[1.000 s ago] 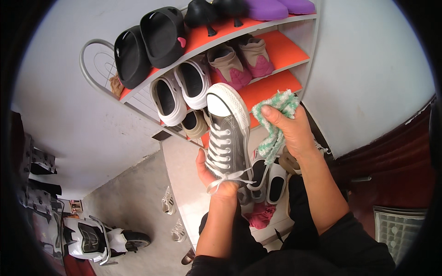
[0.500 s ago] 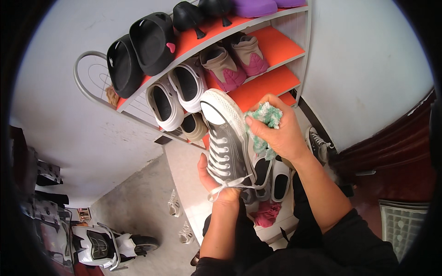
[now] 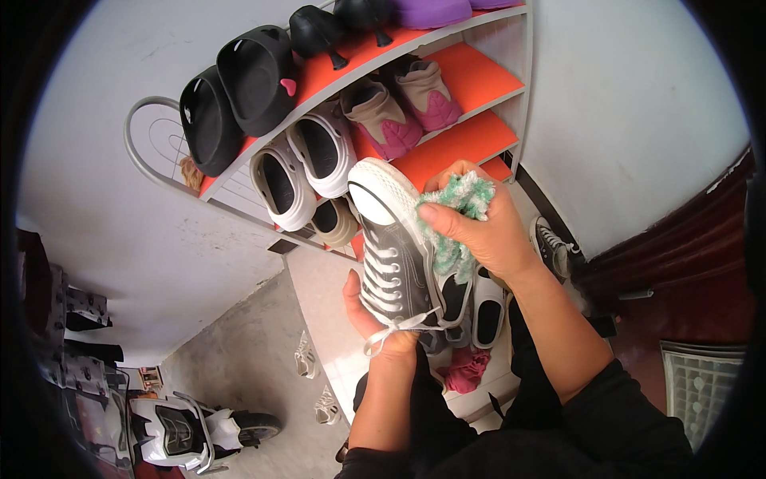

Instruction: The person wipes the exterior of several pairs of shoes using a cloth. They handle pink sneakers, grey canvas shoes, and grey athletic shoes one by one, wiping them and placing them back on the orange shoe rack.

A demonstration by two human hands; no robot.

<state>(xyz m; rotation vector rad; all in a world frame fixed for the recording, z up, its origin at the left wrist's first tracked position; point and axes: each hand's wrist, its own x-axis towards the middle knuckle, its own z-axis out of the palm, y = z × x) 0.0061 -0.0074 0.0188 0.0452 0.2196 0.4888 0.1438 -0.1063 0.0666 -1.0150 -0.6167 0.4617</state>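
A dark grey canvas sneaker (image 3: 392, 267) with white laces and a white rubber toe is held up in front of me, toe pointing away. My left hand (image 3: 375, 323) grips it from below near the heel, thumb along its left side. In my right hand (image 3: 487, 227) is a bunched green-and-white fluffy cloth (image 3: 456, 209), pressed to the right edge of the sole near the toe. The laces are tied in a bow that hangs by my left wrist. The sneaker's underside is hidden.
A shoe rack (image 3: 471, 76) with orange shelves stands ahead, carrying black clogs (image 3: 255, 84), white clogs (image 3: 321, 152) and beige-pink shoes (image 3: 383, 120). Below lie slip-on shoes (image 3: 487, 307), a pink cloth (image 3: 467, 369) and another dark sneaker (image 3: 550, 246). A white motorbike (image 3: 187, 427) is at lower left.
My right hand has shifted the cloth slightly left, closer against the sole's edge near the toe. The sneaker stays in my left hand, and the view has moved a little.
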